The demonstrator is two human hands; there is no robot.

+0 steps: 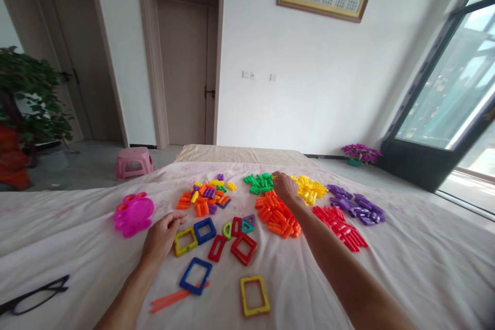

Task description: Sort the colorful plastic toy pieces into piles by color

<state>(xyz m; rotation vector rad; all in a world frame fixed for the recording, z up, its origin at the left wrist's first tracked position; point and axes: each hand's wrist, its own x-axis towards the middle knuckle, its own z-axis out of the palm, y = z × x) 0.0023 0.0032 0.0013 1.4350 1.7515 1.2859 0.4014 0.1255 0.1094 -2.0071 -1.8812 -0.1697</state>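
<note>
Hands at work on both sides: your right hand reaches past the orange pile, fingers angled down at the gap between the green pile and the yellow pile. Whether those fingertips pinch a piece, I can't tell; the back of the hand covers them. And your left hand, it's low by the yellow square, fingers curled in toward the thumb, near the mixed pile; whether it grips anything, I can't tell.

Look at the layout! Green, yellow, orange, the red pile and the purple pile each sit by colour, seemingly so like pieces stay together and easy to find. That mixed heap sits apart on your left, orange, yellow, purple and green jumbled, probably kept off so the colours don't blur into the neat groups.

Nearer you, the flat frames lie loosely spread on the cloth, and a blue square rests across the orange sticks. Over left, the pink tray has orange showing in its hollows; those would hold small bits from rolling. And the glasses lie down at the left edge, well away from your reaching hands.
</note>
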